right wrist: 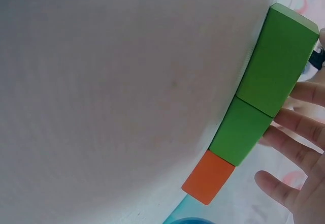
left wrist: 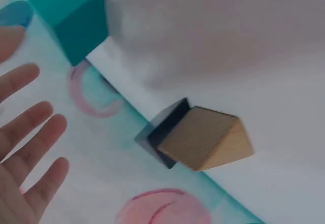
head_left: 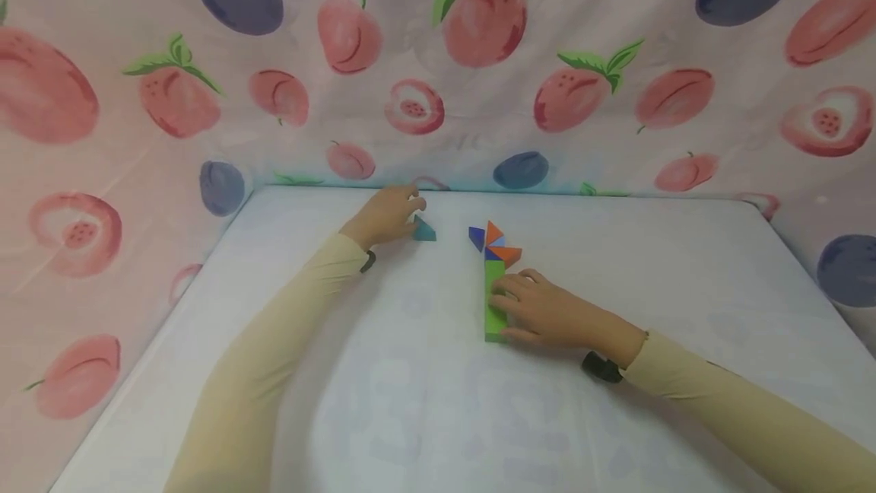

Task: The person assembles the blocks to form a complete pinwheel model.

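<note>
My left hand is at the back of the table beside a teal triangular block. In the left wrist view its fingers are spread and hold nothing, with the teal block apart from them. My right hand lies against the right side of a long green strip, its fingers loosely extended. The right wrist view shows that strip as two green blocks end to end, with the fingertips right at their edge. Small triangular blocks, orange and blue, fan out at its far end.
A light blue piece sits among the orange and blue ones. In the left wrist view a wood-coloured face shows beside a dark block. Behind the white table hangs a fruit-print cloth.
</note>
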Motion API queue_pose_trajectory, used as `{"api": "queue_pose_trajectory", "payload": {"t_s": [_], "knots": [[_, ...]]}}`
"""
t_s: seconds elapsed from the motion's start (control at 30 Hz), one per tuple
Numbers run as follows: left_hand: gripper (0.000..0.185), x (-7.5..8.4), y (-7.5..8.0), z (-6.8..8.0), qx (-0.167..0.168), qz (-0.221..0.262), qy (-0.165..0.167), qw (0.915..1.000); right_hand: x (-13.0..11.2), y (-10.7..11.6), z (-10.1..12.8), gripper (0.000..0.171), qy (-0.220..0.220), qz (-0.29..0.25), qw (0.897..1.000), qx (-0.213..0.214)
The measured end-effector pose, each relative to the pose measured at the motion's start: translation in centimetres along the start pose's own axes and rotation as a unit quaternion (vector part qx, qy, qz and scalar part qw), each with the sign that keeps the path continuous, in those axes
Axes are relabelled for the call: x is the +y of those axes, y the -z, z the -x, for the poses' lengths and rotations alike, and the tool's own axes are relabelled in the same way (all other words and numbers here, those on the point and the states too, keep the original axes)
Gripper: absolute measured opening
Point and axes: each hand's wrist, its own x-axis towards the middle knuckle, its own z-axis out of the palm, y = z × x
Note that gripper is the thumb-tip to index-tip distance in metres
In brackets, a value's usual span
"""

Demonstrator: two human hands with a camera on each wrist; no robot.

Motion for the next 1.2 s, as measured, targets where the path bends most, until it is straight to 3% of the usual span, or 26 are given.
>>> {"api": "queue_pose_trajectory", "payload": {"t_s": [0.27, 0.4, 0.7, 1.2], "knots": [[0.029, 0.2, -1.6, 0.3, -0.04, -0.018, 0.004, 0.999, 0.1, -0.2, 0.1, 0.043, 0.008, -0.002, 1.0, 0.012], [0.027, 0.5, -1.8, 0.4, -0.027, -0.024, -0.007, 0.9993, 0.1, -0.3, 0.1, 0.044, 0.006, -0.003, 1.0, 0.007], [0.027, 1.9, -1.6, 0.5, 0.007, -0.047, -0.073, 0.9962, 0.1, -0.4, 0.1, 0.044, -0.007, -0.005, 1.0, -0.006], [0.027, 4.2, -1.8, -0.2, 0.004, -0.085, -0.06, 0.9946, 0.0, 0.1, 0.0, 0.045, -0.009, -0.002, 1.0, -0.009]]}}
